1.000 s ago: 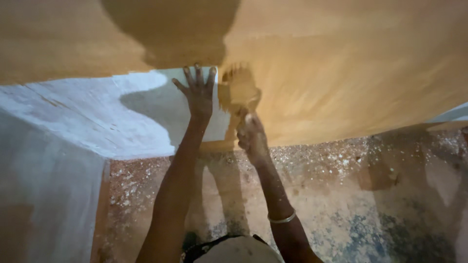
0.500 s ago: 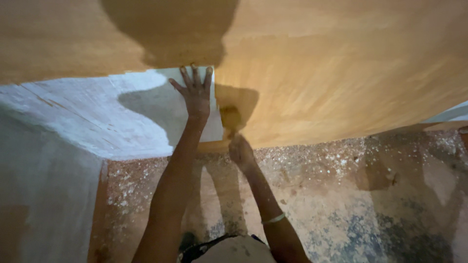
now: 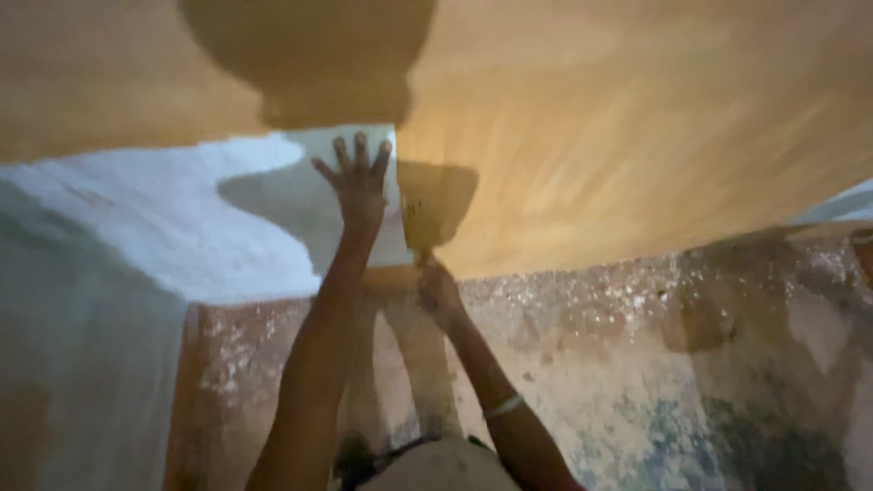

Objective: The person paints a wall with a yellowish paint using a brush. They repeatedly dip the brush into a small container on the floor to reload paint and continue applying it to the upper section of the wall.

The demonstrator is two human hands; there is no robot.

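My left hand (image 3: 356, 180) lies flat on the wall with its fingers spread, on the white unpainted patch (image 3: 182, 223). Just to its right my right hand (image 3: 438, 293) grips the handle of a wide paintbrush (image 3: 427, 214). The brush bristles press against the wall at the edge where the yellow-painted area (image 3: 637, 136) meets the white patch. A thin white bangle circles my right wrist (image 3: 503, 406).
The yellow paint covers most of the wall above and to the right. Below it runs a speckled, paint-spattered floor (image 3: 637, 364). A dark shadow of my head falls on the wall at the top (image 3: 309, 55). A white object sits at the bottom edge (image 3: 436, 468).
The brush has moved down the wall, from beside my left fingertips to below the palm, then slightly left. My left hand stays planted in the same spot.
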